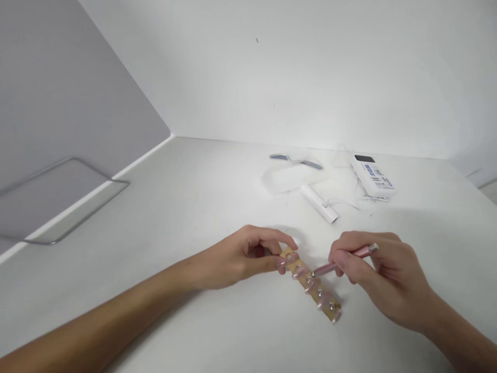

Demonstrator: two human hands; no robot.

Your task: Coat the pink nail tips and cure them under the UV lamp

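A short wooden strip [297, 279] lies slantwise on the table, carrying several glossy pinkish pieces that look like false nail tips [301, 271], with shiny silvery dots on some. My left hand [252, 256] pinches the far end of the strip between thumb and fingers. My right hand [382, 280] is closed around a slim pink pen-shaped tool [359, 253] with silver ends. The tool's lower tip points at the middle of the strip, at or just above one of the pieces; whether it touches I cannot tell.
Beyond my hands lies a white stick-shaped device [319, 203] with a thin cable. Behind it are a clear plastic item [291, 178] and a grey-blue strip [311, 165]. A white box-shaped device [373, 176] with printed labels stands farther right. A bent metal wire frame [93, 212] is at left.
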